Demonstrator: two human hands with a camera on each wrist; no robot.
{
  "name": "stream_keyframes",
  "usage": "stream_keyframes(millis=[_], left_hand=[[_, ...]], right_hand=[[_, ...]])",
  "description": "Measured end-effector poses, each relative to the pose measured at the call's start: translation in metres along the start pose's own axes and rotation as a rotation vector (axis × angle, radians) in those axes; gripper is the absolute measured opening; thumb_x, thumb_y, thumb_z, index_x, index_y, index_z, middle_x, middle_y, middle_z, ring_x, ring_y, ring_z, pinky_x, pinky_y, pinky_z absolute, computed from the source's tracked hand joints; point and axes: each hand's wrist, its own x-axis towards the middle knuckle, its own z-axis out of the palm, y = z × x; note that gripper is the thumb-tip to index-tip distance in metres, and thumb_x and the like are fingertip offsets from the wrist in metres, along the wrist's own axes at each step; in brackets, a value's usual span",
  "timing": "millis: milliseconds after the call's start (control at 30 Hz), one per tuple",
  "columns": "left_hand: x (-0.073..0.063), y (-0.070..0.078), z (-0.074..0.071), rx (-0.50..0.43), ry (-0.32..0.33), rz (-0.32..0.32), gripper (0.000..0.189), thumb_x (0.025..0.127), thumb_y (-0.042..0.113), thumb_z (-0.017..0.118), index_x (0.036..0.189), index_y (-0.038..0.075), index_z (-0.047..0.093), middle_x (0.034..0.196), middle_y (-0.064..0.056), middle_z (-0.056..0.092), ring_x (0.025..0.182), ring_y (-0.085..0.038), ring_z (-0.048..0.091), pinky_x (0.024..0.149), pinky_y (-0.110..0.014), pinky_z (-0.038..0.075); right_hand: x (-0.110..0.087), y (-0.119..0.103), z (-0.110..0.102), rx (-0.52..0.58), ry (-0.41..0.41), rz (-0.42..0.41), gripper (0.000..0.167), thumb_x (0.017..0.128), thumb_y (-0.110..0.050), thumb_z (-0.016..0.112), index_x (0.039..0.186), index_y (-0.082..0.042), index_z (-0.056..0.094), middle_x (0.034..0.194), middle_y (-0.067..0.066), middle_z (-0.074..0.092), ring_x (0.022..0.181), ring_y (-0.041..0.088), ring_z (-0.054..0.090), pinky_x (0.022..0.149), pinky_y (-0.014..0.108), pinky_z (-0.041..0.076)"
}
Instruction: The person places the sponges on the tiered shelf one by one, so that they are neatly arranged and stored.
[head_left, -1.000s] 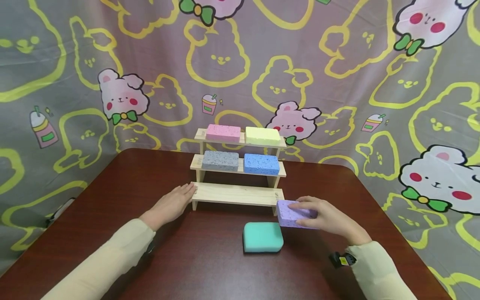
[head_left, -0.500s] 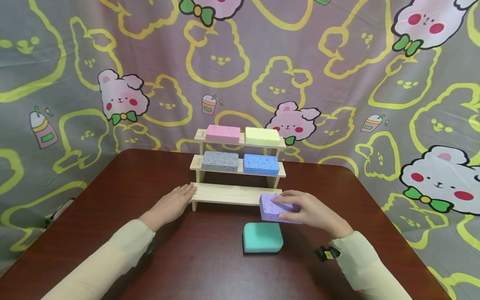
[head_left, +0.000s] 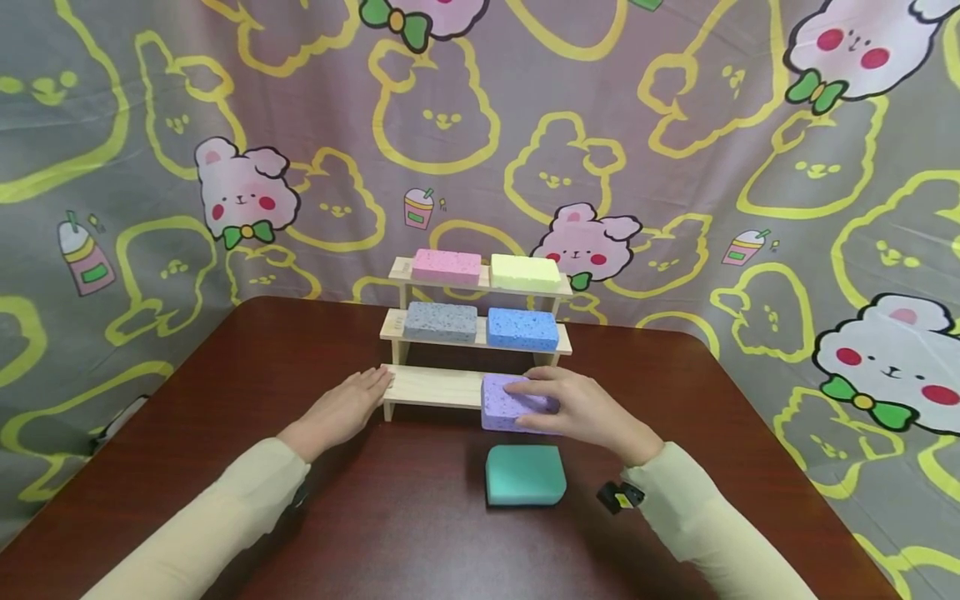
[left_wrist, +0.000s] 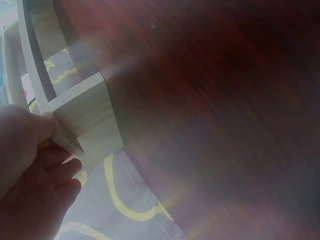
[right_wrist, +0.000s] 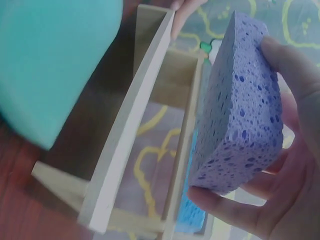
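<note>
My right hand [head_left: 581, 410] grips a purple sponge [head_left: 502, 403] by its right end, in front of the right half of the bottom step of a three-tier wooden shelf stand [head_left: 431, 385]. In the right wrist view the thumb and fingers hold opposite edges of the pitted sponge [right_wrist: 250, 100], which is raised above the boards. My left hand [head_left: 341, 415] is at the left end of the bottom step. The left wrist view has its thumb and curled fingers pinching the board's end [left_wrist: 67, 137]. A teal sponge [head_left: 525, 475] lies on the table before the stand.
Grey [head_left: 441, 322] and blue [head_left: 522, 328] sponges sit on the middle step. Pink [head_left: 447, 266] and pale yellow [head_left: 525, 272] ones occupy the top step. The dark wooden table [head_left: 405, 533] backs onto a patterned curtain [head_left: 465, 92].
My right hand has carried the purple sponge left and slightly away from me, from the stand's right end to over its bottom step. The left hand has stayed in place.
</note>
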Motion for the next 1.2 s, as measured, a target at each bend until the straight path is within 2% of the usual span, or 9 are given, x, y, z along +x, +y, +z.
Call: stream_keyframes(millis=[200,533,700,900,1200], left_hand=[[0.0,0.0,0.001,0.0,-0.003,-0.007,0.037,0.09,0.003,0.055,0.124,-0.012,0.05,0.128,-0.028,0.048,0.118,-0.038,0.046,0.099,-0.048,0.036],[0.001,0.002,-0.002,0.001,-0.006,-0.013,0.036,0.09,0.003,0.055,0.123,-0.012,0.05,0.127,-0.028,0.048,0.118,-0.038,0.046,0.099,-0.048,0.037],[0.001,0.002,-0.001,-0.005,0.002,-0.014,0.036,0.089,0.002,0.055,0.122,-0.012,0.051,0.127,-0.028,0.048,0.117,-0.039,0.046,0.098,-0.049,0.037],[0.001,0.001,0.002,0.004,0.01,-0.004,0.036,0.089,0.003,0.056,0.122,-0.012,0.051,0.126,-0.028,0.048,0.117,-0.039,0.047,0.098,-0.048,0.037],[0.001,0.001,0.001,0.0,0.012,-0.01,0.036,0.089,0.003,0.055,0.122,-0.012,0.051,0.126,-0.028,0.048,0.116,-0.039,0.047,0.098,-0.049,0.037]], right_hand=[[0.017,-0.012,0.001,-0.044,0.019,-0.044,0.047,0.08,-0.048,0.066,0.123,-0.027,0.061,0.118,0.005,0.056,0.094,0.015,0.053,0.073,0.029,0.05],[0.048,-0.023,0.008,-0.08,0.032,-0.099,0.047,0.08,-0.043,0.069,0.122,-0.023,0.062,0.118,0.01,0.057,0.102,0.021,0.053,0.085,0.038,0.048],[0.063,-0.023,0.016,-0.078,0.029,-0.125,0.047,0.081,-0.043,0.068,0.122,-0.021,0.063,0.113,0.008,0.059,0.095,0.019,0.054,0.082,0.035,0.049],[0.077,-0.027,0.033,-0.092,0.028,-0.141,0.046,0.082,-0.046,0.066,0.12,-0.02,0.064,0.112,0.01,0.06,0.099,0.021,0.055,0.084,0.037,0.049],[0.099,-0.024,0.055,-0.134,0.027,-0.129,0.044,0.081,-0.044,0.067,0.117,-0.018,0.065,0.103,0.009,0.061,0.087,0.019,0.058,0.076,0.035,0.051]])
